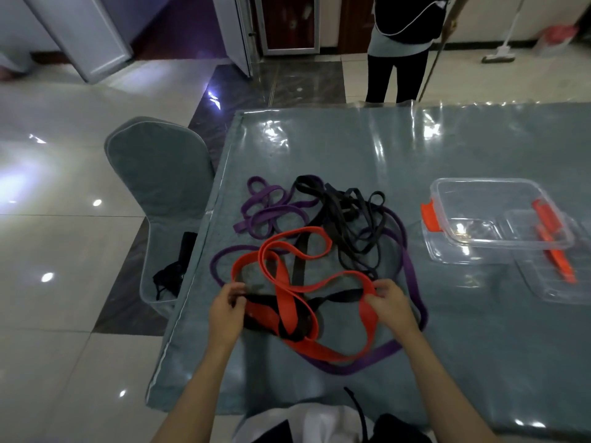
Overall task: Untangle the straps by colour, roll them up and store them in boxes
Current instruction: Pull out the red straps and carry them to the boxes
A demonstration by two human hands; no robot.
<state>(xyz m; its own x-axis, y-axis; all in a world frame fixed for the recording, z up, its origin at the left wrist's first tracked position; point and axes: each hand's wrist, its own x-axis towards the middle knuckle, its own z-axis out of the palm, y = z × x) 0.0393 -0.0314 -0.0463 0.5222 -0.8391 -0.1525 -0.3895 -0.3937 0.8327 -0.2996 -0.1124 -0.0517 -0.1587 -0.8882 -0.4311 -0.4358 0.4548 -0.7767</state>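
Observation:
A tangle of straps lies on the grey-green table (463,362). A red strap (283,292) loops through the middle, crossed by a black strap (339,219) whose coils pile up behind it. A long purple strap (409,266) circles the heap, and a smaller purple bundle (268,209) sits at the back left. My left hand (227,310) pinches a black strap at the heap's near left. My right hand (391,303) grips the red strap at its right loop.
Clear plastic boxes (489,215) with red clips are stacked at the right, one lid (556,276) beside them. A grey chair (160,174) with a black strap on its seat stands left of the table. A person (399,43) with a broom stands beyond the far edge.

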